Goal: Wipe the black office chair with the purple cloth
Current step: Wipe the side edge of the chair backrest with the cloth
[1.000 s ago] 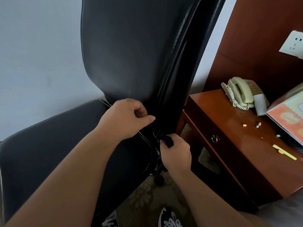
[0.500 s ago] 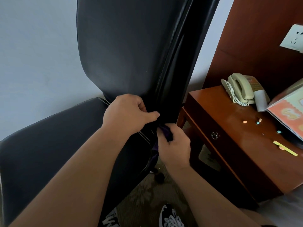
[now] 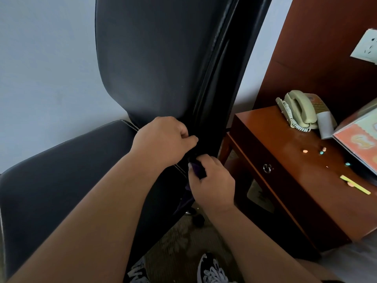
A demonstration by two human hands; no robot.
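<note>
Now higher, beside the curled left hand (image 3: 163, 139) (hold unclear), the right hand (image 3: 213, 181) grips the soft, light purple cloth (image 3: 196, 170) bunched against the black office chair (image 3: 155, 58).

No word, number or brand can be read anywhere. At about two o'clock, the orange label (image 3: 317, 103) beside the handset of the telephone (image 3: 299, 111) carries print too blurred to make out. At three o'clock, the orange card (image 3: 359, 137) shows only pale shapes. At about four o'clock, a sheet (image 3: 260, 196) under the desk (image 3: 306, 180) bears dark marks, also illegible.
</note>
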